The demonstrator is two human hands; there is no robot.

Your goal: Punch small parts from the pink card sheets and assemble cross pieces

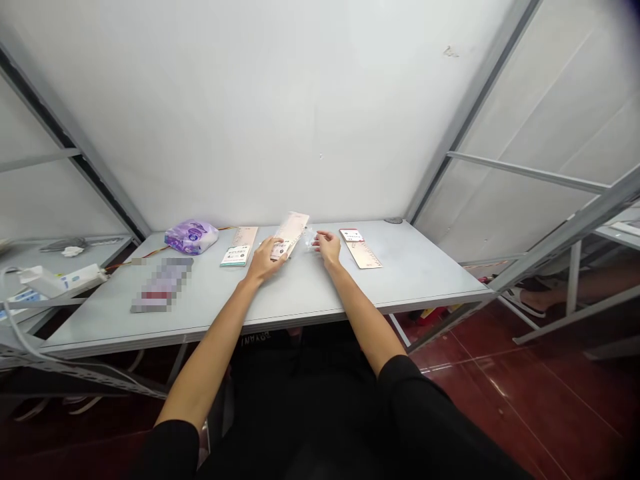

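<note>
My left hand [267, 261] grips the pale sleeve [291, 232]; my right hand [327, 248], at three o'clock, curls at clear film [307, 238], grip unclear; tugging could tear it.

Purple-and-white soft plastic packet [191, 237] on grey metal-edged table [425, 267], back left; pixelated flat packet [161, 285] near left edge; white power strip [63, 281] on lower side shelf [85, 252]; dark red tile floor [500, 393].

Bright, even light; soft shadows; strong fisheye bowing at edges.
</note>
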